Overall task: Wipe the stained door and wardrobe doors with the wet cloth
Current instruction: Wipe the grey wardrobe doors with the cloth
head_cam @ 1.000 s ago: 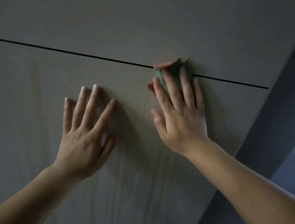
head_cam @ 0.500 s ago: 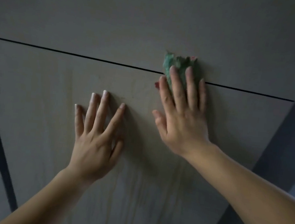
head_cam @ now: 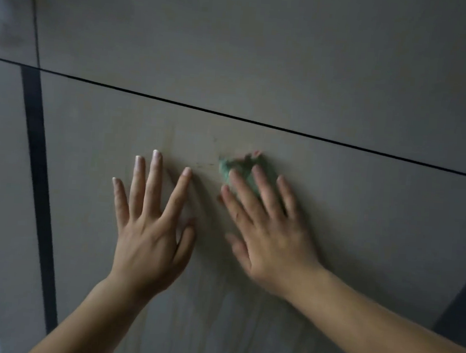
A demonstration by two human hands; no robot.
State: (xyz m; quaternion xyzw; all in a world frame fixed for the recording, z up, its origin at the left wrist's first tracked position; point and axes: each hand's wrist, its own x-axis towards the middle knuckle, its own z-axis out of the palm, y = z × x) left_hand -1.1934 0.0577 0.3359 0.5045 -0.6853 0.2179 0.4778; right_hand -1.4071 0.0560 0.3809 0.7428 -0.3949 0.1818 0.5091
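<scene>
Flat, straight fingers of the right hand (head_cam: 270, 230) press the crumpled green wet cloth (head_cam: 236, 169) against the beige wardrobe door panel (head_cam: 363, 216); faint brown specks (head_cam: 204, 164) lie just left of it, toward the spread, empty left hand (head_cam: 151, 225).

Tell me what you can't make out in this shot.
Head view:
- The right hand is motion-blurred.
- The cloth lies mostly under its fingers, so its size and fold are hidden.
- The wardrobe door: dim light obscures how far the stains reach, and the frame's bottom edge cuts it off.
</scene>
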